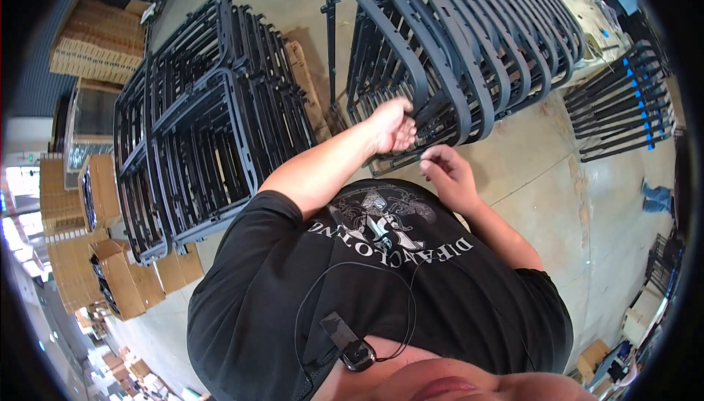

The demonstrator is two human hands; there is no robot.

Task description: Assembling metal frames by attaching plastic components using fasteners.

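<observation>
My left hand [394, 127] reaches forward beside the nearest of several curved dark metal frames [456, 71]. Its fingers are loosely curled, with the thumb held apart from them, and I see nothing in the palm. Closer to my body, my right hand [453, 177] hovers just below the lower bends of the frames. Its fingers are bent, a small gap shows between thumb and fingertips, and no held thing shows there. The frames stand upright in a close row, with rounded corners turned toward me. Whether the left fingertips touch a frame, I cannot tell.
To the left, black metal racks [183, 137] stand packed together. Behind them are stacked cardboard sheets [99, 38] and open cardboard boxes [121, 276]. More black bars with blue marks [623, 104] stand at the right. A person's blue-clad leg [656, 197] shows at the far right.
</observation>
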